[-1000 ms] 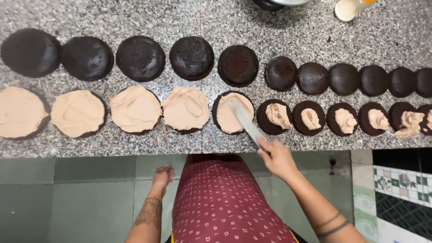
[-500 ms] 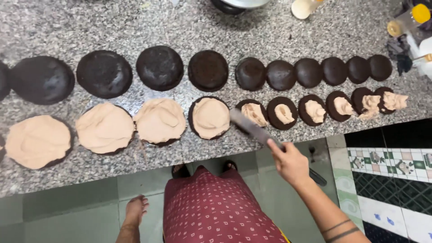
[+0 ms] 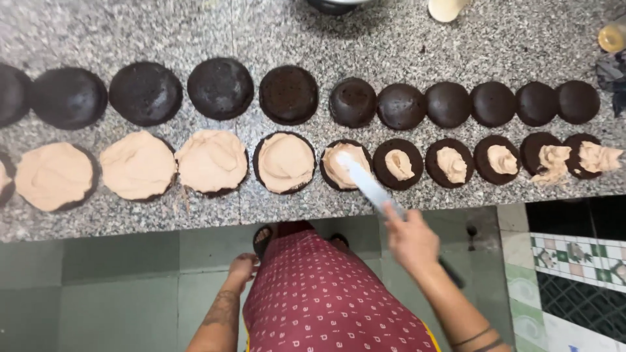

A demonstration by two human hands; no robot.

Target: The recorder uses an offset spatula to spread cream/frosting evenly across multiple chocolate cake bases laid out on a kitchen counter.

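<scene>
My right hand (image 3: pixel 409 240) grips a long flat spatula (image 3: pixel 365 182) whose tip rests on the tan cream of a small dark cake round (image 3: pixel 343 165) in the front row. My left hand (image 3: pixel 242 267) hangs by my side below the counter edge, holding nothing. Larger rounds spread with cream (image 3: pixel 284 161) lie to the left of the spatula. To its right, smaller rounds (image 3: pixel 399 164) each carry a dollop of cream. A back row of bare dark cake rounds (image 3: pixel 288 95) runs the width of the counter.
The grey speckled stone counter (image 3: pixel 391 45) holds both rows. A dark bowl (image 3: pixel 332 5) and a cream-coloured cup (image 3: pixel 446 8) stand at its far edge, a small bottle (image 3: pixel 613 36) at the far right. Green floor tiles (image 3: pixel 98 287) lie below.
The view has swung back to the right. My right hand moved the spatula tip onto the cream of a small round. My left hand stayed by my side.
</scene>
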